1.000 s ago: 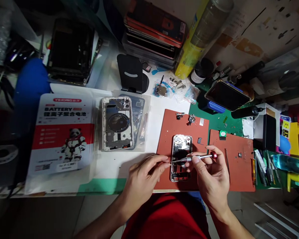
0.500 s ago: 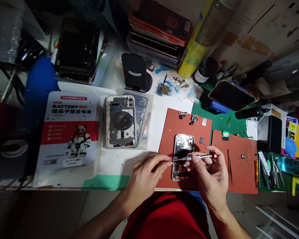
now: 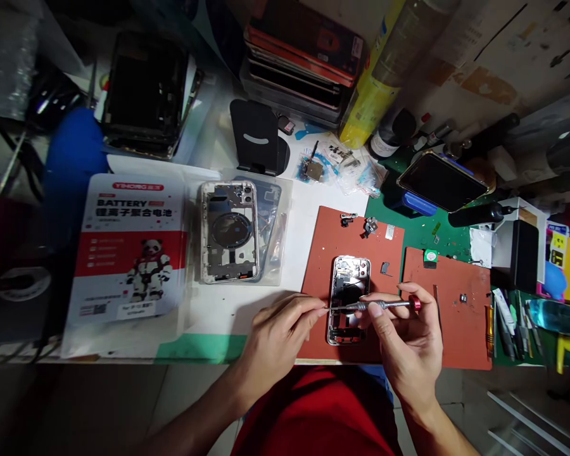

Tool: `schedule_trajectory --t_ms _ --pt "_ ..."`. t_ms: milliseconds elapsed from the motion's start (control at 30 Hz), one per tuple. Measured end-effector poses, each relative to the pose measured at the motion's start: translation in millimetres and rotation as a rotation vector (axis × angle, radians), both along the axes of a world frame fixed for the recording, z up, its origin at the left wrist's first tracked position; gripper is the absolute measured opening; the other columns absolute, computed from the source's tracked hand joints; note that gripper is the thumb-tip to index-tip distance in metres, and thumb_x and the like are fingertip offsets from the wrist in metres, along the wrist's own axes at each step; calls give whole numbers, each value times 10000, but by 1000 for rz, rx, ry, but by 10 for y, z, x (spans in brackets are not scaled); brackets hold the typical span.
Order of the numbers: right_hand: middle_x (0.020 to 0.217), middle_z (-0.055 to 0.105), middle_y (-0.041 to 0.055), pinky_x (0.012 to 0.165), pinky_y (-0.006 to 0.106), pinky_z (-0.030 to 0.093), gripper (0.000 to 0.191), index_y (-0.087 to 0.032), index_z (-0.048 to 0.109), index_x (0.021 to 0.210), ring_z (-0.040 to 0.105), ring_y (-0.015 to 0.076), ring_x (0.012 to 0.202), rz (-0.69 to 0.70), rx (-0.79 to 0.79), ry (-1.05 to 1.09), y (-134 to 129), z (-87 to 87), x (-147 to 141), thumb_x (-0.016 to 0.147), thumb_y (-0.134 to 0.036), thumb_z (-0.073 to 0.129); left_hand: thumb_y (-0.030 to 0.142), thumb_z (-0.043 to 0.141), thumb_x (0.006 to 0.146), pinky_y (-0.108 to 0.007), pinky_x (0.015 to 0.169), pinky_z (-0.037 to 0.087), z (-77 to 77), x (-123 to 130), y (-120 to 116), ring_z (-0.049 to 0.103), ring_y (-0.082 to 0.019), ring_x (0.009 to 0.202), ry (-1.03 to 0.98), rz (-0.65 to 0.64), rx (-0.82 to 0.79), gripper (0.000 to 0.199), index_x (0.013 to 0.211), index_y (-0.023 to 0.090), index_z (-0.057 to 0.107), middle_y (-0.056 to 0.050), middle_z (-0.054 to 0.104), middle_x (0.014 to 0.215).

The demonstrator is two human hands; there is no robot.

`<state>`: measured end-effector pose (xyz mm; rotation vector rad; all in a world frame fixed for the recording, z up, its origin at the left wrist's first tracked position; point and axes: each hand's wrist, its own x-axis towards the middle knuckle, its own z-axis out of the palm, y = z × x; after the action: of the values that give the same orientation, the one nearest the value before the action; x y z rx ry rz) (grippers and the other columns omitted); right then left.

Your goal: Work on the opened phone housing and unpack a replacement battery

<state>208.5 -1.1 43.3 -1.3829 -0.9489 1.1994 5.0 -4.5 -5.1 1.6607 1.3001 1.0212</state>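
Head view: the right hand (image 3: 411,339), fingers curled, pinches a slim metallic screwdriver (image 3: 384,305) level over the opened phone (image 3: 349,301) on a matte red mat (image 3: 320,240). The left hand (image 3: 280,329) arches in from the side, thumb and forefinger closed together near the driver's tip; whether they grip anything is unclear.

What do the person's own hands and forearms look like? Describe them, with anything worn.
The left hand and right hand are bare, with no gloves, rings or watch visible. No sleeve covers the visible left forearm or right forearm. Red clothing shows between them.
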Motion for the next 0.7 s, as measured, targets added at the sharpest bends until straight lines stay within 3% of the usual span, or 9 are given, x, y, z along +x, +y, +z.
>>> schedule_trajectory --t_ms 700 --pt "1040 836 23 700 328 679 365 -321 536 1283 808 183 733 10 -7 -21 -13 25 -17 1008 -228 757 135 646 1049 -176 595 540 0 -14 38 654 -70 575 -87 15 -34 132 1063 222 744 47 730 755"
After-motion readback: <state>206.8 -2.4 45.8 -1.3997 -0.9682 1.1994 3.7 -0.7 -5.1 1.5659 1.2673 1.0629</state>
